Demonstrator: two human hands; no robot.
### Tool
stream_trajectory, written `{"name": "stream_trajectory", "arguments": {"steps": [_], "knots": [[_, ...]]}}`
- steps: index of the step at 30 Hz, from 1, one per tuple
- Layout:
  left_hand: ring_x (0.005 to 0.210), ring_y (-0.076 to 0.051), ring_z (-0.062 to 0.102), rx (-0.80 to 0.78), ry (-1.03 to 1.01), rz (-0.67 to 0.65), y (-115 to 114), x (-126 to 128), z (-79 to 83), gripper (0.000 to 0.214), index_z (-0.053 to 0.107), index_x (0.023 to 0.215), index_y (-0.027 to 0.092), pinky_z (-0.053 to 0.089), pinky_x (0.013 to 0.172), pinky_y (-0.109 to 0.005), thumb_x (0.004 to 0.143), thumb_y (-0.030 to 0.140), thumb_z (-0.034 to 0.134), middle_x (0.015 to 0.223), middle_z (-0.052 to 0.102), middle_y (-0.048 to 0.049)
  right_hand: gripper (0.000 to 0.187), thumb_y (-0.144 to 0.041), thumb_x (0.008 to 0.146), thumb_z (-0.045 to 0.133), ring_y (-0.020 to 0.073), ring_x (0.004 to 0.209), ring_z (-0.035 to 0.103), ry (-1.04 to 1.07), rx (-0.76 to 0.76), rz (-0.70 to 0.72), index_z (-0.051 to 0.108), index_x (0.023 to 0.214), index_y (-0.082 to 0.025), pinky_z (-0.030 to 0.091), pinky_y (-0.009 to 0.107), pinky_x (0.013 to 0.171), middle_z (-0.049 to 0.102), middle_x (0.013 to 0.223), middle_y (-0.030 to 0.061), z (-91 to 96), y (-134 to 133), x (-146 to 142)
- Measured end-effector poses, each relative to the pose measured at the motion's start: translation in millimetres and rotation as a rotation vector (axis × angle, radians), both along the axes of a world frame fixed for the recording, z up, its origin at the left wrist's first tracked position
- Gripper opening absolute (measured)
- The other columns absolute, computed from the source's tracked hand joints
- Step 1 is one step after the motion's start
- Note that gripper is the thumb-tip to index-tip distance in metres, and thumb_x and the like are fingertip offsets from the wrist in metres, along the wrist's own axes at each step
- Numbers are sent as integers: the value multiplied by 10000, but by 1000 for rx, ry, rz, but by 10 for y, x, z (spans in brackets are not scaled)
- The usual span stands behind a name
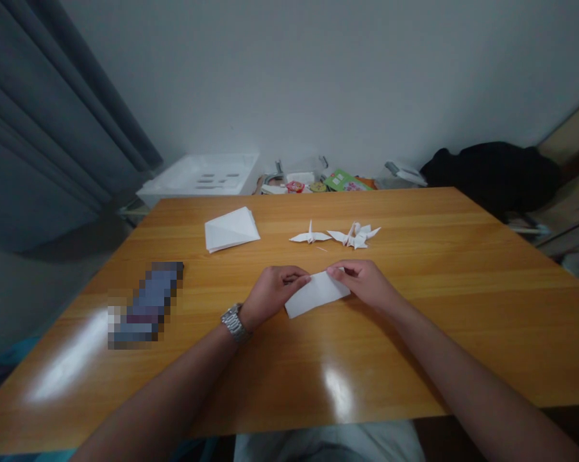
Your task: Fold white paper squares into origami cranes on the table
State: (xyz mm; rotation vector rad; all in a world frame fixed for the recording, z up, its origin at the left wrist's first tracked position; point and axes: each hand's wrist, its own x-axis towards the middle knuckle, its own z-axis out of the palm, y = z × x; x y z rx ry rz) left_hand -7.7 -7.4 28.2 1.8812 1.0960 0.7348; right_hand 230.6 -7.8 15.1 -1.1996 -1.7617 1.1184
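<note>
Between my hands is a white sheet of paper [318,295], folded into a rectangle and tilted a little above or against the wooden table. My left hand [276,289], with a metal watch [235,323] on its wrist, pinches the upper left edge between thumb and fingers. At the upper right corner my right hand [363,280] grips the paper the same way, its fingers partly behind the sheet. Beyond the hands stand a folded paper crane [311,236] and a cluster of paper cranes [355,236], wings spread.
A stack of white paper [231,229] lies at the back left of the table [424,256]. Nearer, to the left, is a pixelated phone-like object [149,301]. Behind the table are a white tray [207,173], a green packet [345,181] and a black cloth heap [491,173].
</note>
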Motion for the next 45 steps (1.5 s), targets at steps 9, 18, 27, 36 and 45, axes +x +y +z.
{"name": "stream_trajectory", "arguments": {"steps": [9,18,27,36,45], "knots": [[685,-149,603,-17,38,69,74,-58,-49,403,737,841,157,413,591,-229,956,491,545,791,730,-16,429,-574,840,650,198,680,611,37,-53,-125,786,871,-168,453,291,596,742,801,43,-18,76,96],[1021,-208,677,100,108,37,99,-112,-112,446,702,1214,207,499,879,-273,1029,472,394,1170,736,-55,395,-530,907,584,203,711,624,-78,37,-132,754,874,-174,426,283,592,743,840,47,-117,128,109],[946,-229,724,165,309,55,63,-125,-61,491,442,1508,284,530,838,-310,1057,432,318,1236,715,-79,317,-424,962,525,214,777,659,-270,194,-126,740,897,-200,440,303,689,762,883,50,-141,152,57],[1318,-234,532,546,424,-81,91,-112,-117,397,547,1387,184,420,1143,-429,1048,290,368,1436,568,-110,209,-308,952,566,214,791,675,-429,279,-224,734,911,-191,451,305,710,764,897,56,-211,230,122],[1424,-251,431,536,681,-217,-36,10,-216,504,417,1494,133,326,1213,-435,1042,355,412,1559,429,-135,160,-243,936,606,281,1021,625,-655,496,-250,737,1012,-192,494,418,927,693,1073,117,-232,266,100]]}}
